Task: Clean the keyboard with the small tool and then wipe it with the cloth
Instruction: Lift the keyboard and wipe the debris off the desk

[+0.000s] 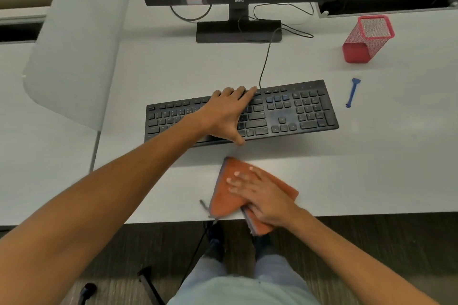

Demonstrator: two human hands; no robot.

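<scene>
Desk (371, 156): keyboard (285, 111) under left hand (225, 114), cloth (230, 195) under right hand (260, 193).

Keyboard (292, 111): black, full-size, flat on my desk at frame centre, skewed so its right end sits higher in frame; cable runs up from its back edge.
Small tool (352, 93): blue, slender, lying loose right of the keyboard, wider head toward frame top.
Cloth (224, 197): orange with grey edging, folded, lower centre, overhanging the desk's near edge.
</scene>
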